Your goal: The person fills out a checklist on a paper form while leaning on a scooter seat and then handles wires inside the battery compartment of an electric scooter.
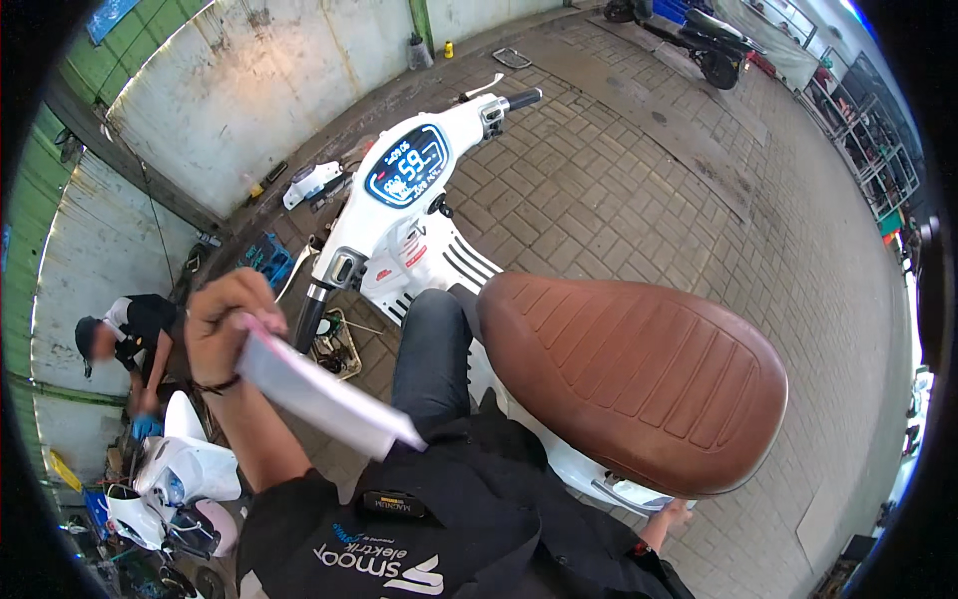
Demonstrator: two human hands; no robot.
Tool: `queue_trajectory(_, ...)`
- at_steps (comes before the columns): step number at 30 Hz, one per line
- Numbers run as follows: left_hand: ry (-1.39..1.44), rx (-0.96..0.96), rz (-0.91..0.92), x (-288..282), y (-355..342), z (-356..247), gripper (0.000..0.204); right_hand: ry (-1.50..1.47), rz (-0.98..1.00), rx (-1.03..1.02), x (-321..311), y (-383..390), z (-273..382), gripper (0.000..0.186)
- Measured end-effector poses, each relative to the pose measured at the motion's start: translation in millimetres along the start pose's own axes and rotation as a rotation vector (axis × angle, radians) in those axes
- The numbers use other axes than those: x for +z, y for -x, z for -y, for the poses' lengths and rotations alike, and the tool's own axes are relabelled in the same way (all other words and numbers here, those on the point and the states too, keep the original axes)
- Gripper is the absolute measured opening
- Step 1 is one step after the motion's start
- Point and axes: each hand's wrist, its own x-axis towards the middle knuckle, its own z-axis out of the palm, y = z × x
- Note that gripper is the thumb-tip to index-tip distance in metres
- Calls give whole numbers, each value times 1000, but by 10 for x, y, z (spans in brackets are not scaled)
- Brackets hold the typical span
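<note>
Beside a dark handgrip (310, 321) in the head view, my left hand (225, 324) pinches one end of a blurred white strip (324, 399), its free end slanting from my fingers toward my lap. Ahead and right of those fingers, a lit display (407, 165) glows on a white scooter (464, 120); farther right sits its brown seat (634, 384). Past the seat's rear, my right hand (671, 519) meets the tail; whether its fingers grip, I cannot tell. Display and seat look fitted, I judge; the strip is loose, and work remaining does not show. Left of my pinching fingers, a co-worker (140, 339) bends near another white scooter (190, 469).
</note>
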Motion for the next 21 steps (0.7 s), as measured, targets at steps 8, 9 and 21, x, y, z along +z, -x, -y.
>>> queue_trajectory(8, 58, -382, -216, 820, 259, 876, 21, 24, -131, 30, -268, 114, 225, 82)
queue_trajectory(9, 15, -352, -204, 932, 271, 918, 20, 71, -158, 37, -303, 84, 232, 84)
queue_trajectory(21, 75, -269, -112, 1187, 436, 943, 8, -899, -85, -1, -67, -525, -834, 56)
